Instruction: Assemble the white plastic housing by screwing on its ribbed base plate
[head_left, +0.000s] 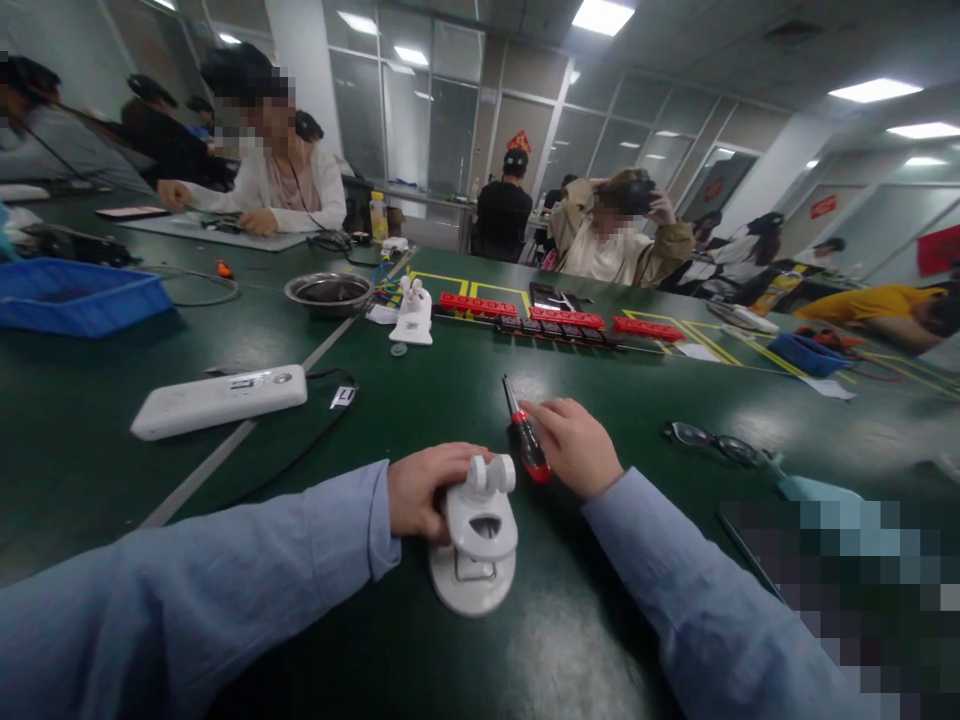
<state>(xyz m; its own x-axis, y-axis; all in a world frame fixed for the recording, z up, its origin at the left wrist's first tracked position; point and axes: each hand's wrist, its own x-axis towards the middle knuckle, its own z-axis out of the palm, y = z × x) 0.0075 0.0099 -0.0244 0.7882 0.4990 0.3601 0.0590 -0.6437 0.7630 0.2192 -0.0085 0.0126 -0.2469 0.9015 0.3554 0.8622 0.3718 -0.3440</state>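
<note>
A white plastic stand (484,535) with a round base, an oval opening and two rounded lugs on top stands on the green table in front of me. My left hand (427,485) is closed around its left side, with the thumb toward me and the fingers partly hidden behind it. To the right, a screwdriver (529,448) with a red and black handle points away from me. My right hand (571,440) has its fingertips closed on the front of that handle, near the metal shaft. The thumb is mostly hidden.
At left are a white power bank-like box (217,402), a blue tray (82,300) and a metal bowl (328,292). Another white stand (412,315) and red strips (566,317) lie ahead. Glasses (712,440) are on the right. Several people sit around.
</note>
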